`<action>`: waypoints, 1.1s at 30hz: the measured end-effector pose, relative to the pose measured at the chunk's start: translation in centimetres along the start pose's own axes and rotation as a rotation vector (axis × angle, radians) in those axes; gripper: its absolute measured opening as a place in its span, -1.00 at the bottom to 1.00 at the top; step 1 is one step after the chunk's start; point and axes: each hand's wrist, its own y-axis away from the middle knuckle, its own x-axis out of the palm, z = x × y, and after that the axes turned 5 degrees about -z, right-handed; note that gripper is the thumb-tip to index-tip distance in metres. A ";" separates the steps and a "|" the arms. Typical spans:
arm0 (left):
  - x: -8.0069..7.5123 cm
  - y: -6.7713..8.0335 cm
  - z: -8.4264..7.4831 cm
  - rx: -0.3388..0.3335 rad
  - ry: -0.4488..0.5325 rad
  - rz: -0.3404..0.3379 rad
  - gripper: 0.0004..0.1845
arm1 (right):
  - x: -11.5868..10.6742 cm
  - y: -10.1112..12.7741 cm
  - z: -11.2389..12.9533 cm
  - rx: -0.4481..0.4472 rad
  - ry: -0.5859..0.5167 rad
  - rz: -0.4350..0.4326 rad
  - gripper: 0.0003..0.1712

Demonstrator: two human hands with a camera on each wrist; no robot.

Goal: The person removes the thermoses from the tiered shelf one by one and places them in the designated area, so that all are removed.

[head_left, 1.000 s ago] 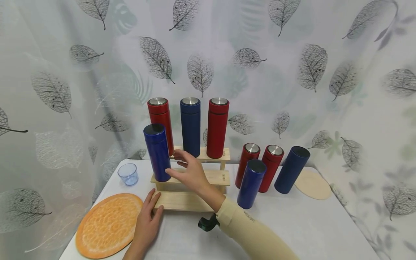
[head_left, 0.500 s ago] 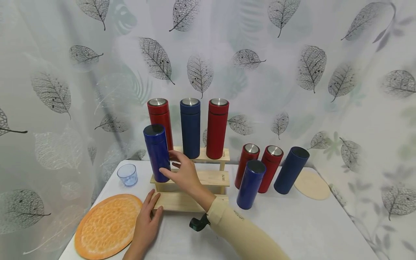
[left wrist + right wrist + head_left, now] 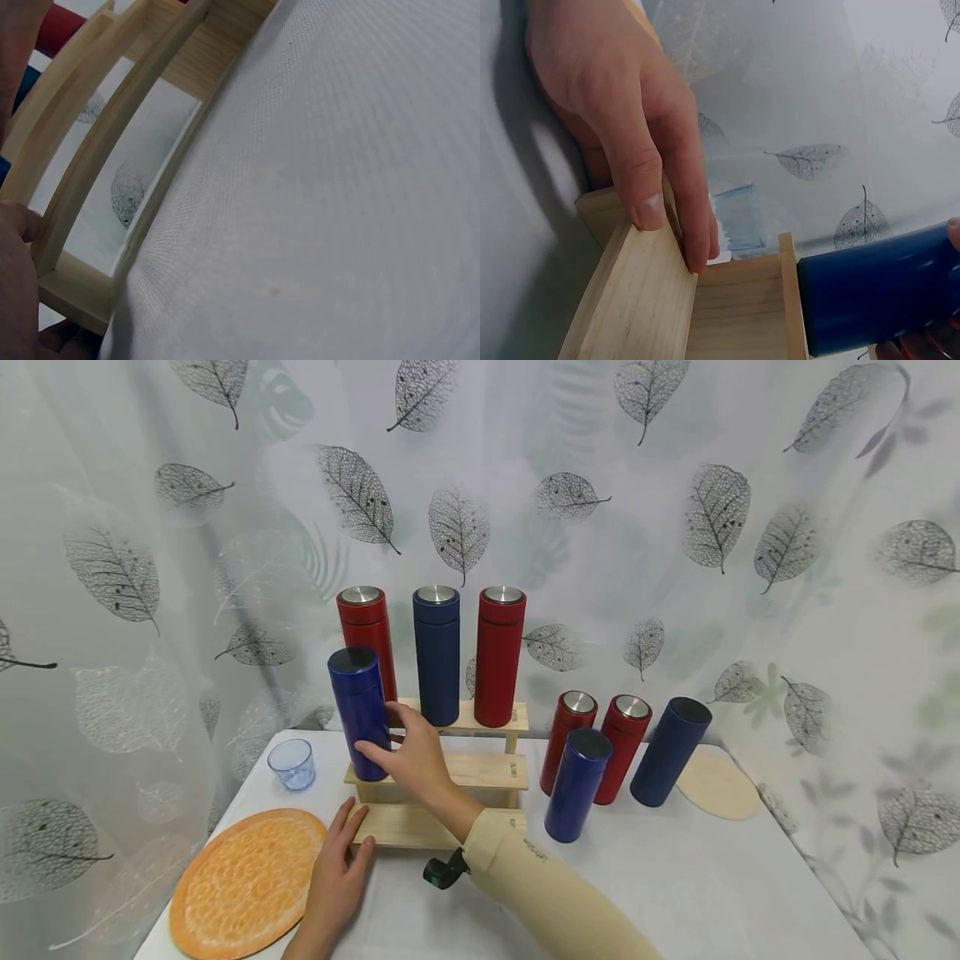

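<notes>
A shiny blue thermos bottle with a dark lid stands upright at the left end of the wooden stand's middle shelf. My right hand holds its lower half, thumb across the front and fingers behind, partly hidden. In the right wrist view, fingertips touch the bottle at the right edge. My left hand grips the left end of the lowest shelf; the right wrist view shows its thumb on the front edge and fingers on the back edge. The left wrist view catches part of this hand.
On the top shelf stand a red bottle, a dark blue one and another red one. Several bottles stand at right, by a beige round mat. A glass cup and orange placemat lie left.
My right hand has moved left onto the blue thermos bottle, its thumb now farther across the front. The bottle stays on the middle shelf, and my left hand keeps its place.
</notes>
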 end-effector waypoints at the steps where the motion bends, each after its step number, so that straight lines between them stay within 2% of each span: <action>1: 0.0 0.0 0.0 -0.002 0.002 0.002 -0.46 | 0.1 0.0 0.1 -0.002 0.003 -0.005 -0.26; 12: -0.1 -0.1 -0.1 -0.009 0.011 0.018 -0.44 | 0.2 0.0 0.2 0.001 0.016 -0.031 -0.27; 17: 0.0 0.0 0.0 0.009 0.008 -0.004 -0.46 | -0.3 0.2 0.4 -0.005 0.006 -0.028 -0.28; 24: 0.3 0.1 0.2 0.086 0.030 -0.052 -0.48 | -2.6 0.9 1.1 -0.032 -0.034 -0.055 -0.28; 33: 0.0 0.4 -0.4 0.066 0.023 -0.045 -0.48 | -6.6 2.6 1.8 -0.045 -0.042 -0.066 -0.25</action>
